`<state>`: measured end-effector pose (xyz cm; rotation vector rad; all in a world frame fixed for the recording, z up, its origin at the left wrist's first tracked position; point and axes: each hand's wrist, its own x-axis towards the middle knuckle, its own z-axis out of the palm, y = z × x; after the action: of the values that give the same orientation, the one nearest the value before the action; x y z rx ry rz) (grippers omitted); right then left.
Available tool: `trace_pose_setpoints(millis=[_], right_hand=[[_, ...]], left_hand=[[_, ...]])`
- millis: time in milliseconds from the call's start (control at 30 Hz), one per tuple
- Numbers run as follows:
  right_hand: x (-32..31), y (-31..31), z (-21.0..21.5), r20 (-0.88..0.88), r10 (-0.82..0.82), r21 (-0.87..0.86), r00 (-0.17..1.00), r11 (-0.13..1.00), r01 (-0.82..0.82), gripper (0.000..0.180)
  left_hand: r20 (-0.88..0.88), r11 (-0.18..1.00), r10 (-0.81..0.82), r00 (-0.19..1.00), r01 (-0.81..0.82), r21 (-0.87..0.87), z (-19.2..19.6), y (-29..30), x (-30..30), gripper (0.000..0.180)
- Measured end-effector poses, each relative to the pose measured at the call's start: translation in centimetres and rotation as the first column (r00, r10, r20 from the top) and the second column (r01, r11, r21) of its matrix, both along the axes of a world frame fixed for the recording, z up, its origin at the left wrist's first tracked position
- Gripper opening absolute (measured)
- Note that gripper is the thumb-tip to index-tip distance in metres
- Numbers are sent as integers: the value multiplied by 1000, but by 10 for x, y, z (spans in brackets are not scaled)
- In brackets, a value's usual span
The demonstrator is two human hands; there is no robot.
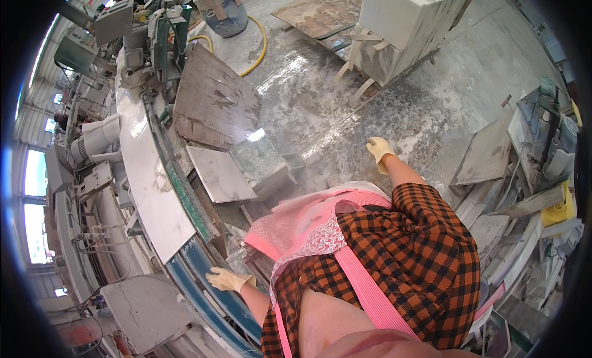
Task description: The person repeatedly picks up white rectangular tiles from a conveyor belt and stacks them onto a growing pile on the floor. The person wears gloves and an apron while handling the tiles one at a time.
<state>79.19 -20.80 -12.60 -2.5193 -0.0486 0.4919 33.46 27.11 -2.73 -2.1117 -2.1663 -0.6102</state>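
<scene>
My left hand (227, 279), in a pale cream glove, is low on the left with its fingers stretched out over the blue rails (237, 305) of a long machine bed. It holds nothing that I can see; whether it touches the rail I cannot tell. Beyond it on the same bed lies a long white marble slab (151, 197) with grey veins. My right hand (380, 153), gloved alike, hangs over the wet floor on the other side of my body. Its fingers are loosely bent and apart, with nothing in them. A pink apron (302, 219) covers my front.
Beside the bed stand a white tile (220, 174), a greenish box-like block (259, 157) and a worn board (216, 99). Stacked pale slabs (407, 25) stand on the far floor, near a blue bucket (227, 16) and a yellow hose (262, 46). Leaning panels (484, 151) are at right.
</scene>
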Motion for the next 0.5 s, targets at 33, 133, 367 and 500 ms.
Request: trace_pose_setpoints(millis=[33,133,367,500], right_hand=[[0,1,3,-25,15,-7,1000,1000,-15,36],[0,7,15,-56,7,-29,998,1000,-8,36],[-2,14,38,-101,-8,-77,995,997,0,36],[1,11,29,-67,22,-50,997,998,-26,35]], left_hand=[[-6,1000,-1,1000,1,-3,0,0,0,50],[-45,1000,-10,999,11,6,3,-1,-1,49],[-7,1000,4,1000,-4,-18,0,-1,0,51],[-13,1000,-1,1000,1,1,3,1,0,52]])
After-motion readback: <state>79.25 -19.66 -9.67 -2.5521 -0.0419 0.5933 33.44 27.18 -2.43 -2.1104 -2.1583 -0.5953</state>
